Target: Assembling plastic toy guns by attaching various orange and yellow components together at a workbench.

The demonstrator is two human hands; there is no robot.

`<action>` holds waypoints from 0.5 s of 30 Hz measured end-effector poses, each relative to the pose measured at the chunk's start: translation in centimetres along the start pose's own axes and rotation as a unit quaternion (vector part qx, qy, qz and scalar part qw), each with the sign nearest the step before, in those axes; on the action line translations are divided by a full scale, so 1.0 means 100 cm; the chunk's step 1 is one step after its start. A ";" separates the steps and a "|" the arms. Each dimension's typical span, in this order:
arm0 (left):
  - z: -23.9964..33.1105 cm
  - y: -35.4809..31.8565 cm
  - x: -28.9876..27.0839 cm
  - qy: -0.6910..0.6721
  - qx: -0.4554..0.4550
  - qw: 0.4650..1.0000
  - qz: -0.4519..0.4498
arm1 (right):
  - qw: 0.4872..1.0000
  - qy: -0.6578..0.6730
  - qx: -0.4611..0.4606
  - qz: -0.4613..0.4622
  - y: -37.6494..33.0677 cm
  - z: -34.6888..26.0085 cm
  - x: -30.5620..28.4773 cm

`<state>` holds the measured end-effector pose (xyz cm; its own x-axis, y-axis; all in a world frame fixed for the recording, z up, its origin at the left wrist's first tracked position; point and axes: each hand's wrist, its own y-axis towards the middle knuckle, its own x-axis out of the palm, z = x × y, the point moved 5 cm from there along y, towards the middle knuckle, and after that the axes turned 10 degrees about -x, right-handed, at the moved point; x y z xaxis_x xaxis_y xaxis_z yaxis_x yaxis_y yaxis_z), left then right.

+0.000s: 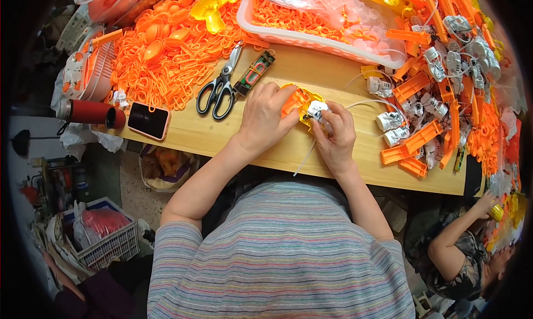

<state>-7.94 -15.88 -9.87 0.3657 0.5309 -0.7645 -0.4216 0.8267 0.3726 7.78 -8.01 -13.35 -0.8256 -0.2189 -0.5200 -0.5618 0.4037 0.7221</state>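
Wooden table (pixel 244 136) heaped with orange plastic parts (pixel 161 58)

— What's the setting like?
— A pale wooden tabletop (pixel 183 131) spans the scene, evenly lit (no hard shadows).
— And below its near edge?
— Speckled grey floor (pixel 133 194) at left, with a white plastic crate (pixel 108 247) and a bag (pixel 166 169) tucked under the tabletop.

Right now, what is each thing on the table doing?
Left hand: gripping the orange and yellow toy part.
Right hand: pinching the small white piece.
Scissors: closed, lying flat.
Phone: screen dark.
Red flask: lying on its side.
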 end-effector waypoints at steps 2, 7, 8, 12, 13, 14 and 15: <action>-0.003 0.000 0.005 -0.024 -0.014 1.000 -0.003 | 1.000 -0.002 0.002 0.001 0.000 0.001 0.000; 0.000 -0.003 0.003 -0.055 -0.034 0.998 0.002 | 1.000 0.014 0.016 0.009 0.000 0.000 0.001; 0.001 -0.002 0.004 -0.046 -0.030 0.998 0.000 | 1.000 0.013 0.016 0.010 0.000 0.001 0.002; -0.001 0.003 0.005 -0.062 -0.056 0.996 -0.040 | 1.000 0.011 0.019 0.008 0.001 0.004 0.002; -0.002 0.006 0.005 -0.068 -0.066 0.993 -0.072 | 1.000 0.012 0.019 0.008 0.001 0.004 0.002; -0.004 0.008 0.005 -0.073 -0.075 0.989 -0.103 | 1.000 0.006 0.010 0.007 0.002 0.004 0.002; -0.004 0.011 0.002 -0.072 -0.075 0.989 -0.101 | 1.000 -0.001 0.000 0.007 0.004 0.004 0.002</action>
<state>-8.64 -14.91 -9.82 0.5652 0.3878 -0.7281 -0.4418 0.8877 0.1299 7.41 -7.56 -13.35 -0.8335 -0.2119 -0.5102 -0.5500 0.4061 0.7298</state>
